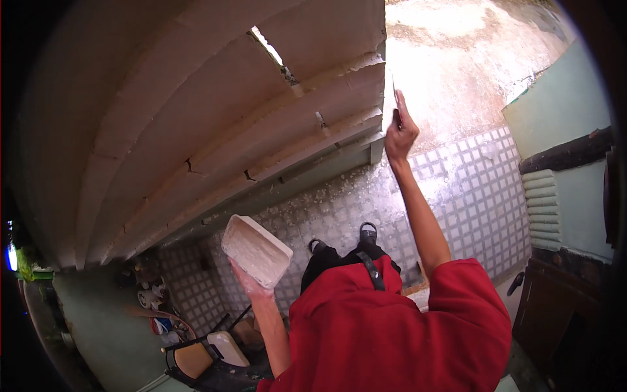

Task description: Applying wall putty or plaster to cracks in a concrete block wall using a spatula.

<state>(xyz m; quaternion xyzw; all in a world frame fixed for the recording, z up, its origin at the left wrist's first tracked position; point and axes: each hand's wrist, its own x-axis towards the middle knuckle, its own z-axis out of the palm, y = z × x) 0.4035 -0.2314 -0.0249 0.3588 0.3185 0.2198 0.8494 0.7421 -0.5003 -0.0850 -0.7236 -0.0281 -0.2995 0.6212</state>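
Observation:
My left hand (251,279) grips a white rectangular plastic tub (258,251) from below. Its inside is smeared with a pale paste, and white residue coats my fingers. My right hand (401,130) is raised at the outer edge of a large ridged panel (261,111). The fingers wrap the dark handle of a thin tool (396,117), which looks like a putty knife; its blade shows almost edge-on against the bright background. The panel is dull white, with ledges, dark cracks and a slit that lets light through near its top.
A tiled floor (457,176) speckled with white bits lies beneath. Bright ground (450,52) shows past the panel's edge. Behind at lower left are a chair (192,359) and a heap of odds and ends (157,300). A brown cabinet (555,313) stands at right by a pale green wall (568,98).

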